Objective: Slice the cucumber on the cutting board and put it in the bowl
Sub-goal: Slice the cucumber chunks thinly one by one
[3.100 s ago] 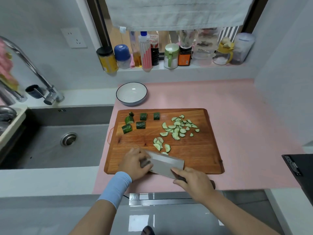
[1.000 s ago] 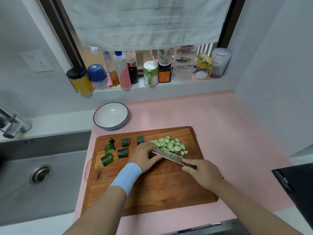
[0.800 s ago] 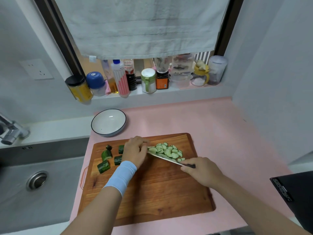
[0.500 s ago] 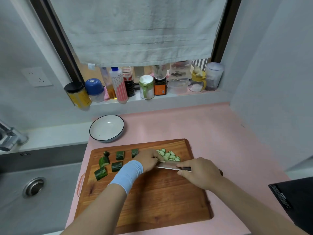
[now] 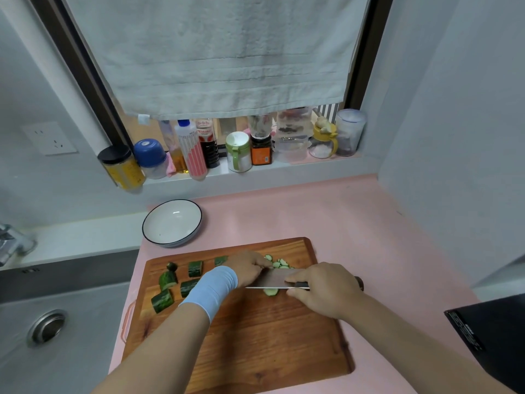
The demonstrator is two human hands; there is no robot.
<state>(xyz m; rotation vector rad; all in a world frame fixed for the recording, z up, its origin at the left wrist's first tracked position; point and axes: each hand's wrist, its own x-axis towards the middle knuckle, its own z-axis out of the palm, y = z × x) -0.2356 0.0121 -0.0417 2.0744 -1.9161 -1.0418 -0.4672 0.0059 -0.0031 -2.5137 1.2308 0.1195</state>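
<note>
Tipped since half a second ago, the broad steel knife [image 5: 274, 279] now shows its flat side, and one loose cucumber slice [image 5: 270, 292] lies on the wood just on its near side. The pink countertop [image 5: 355, 223] carries the rectangular wooden cutting board [image 5: 255, 336]. The left hand [image 5: 247, 268], with a pale blue wristband [image 5: 211, 288] on the wrist, sits near the board's far edge. Its fingers are bent down at the blade's left end; whether they grip anything I cannot tell. The right hand [image 5: 324, 290] is wrapped round the knife's dark handle, towards the board's right edge. The round white bowl with a dark rim [image 5: 172, 223] stands on the counter, just beyond the board's far left corner. Dark green cucumber chunks [image 5: 162, 301] lie scattered in the board's far left part. Thin pale cucumber slices [image 5: 277, 263] are heaped beyond the blade, by the far edge.
</note>
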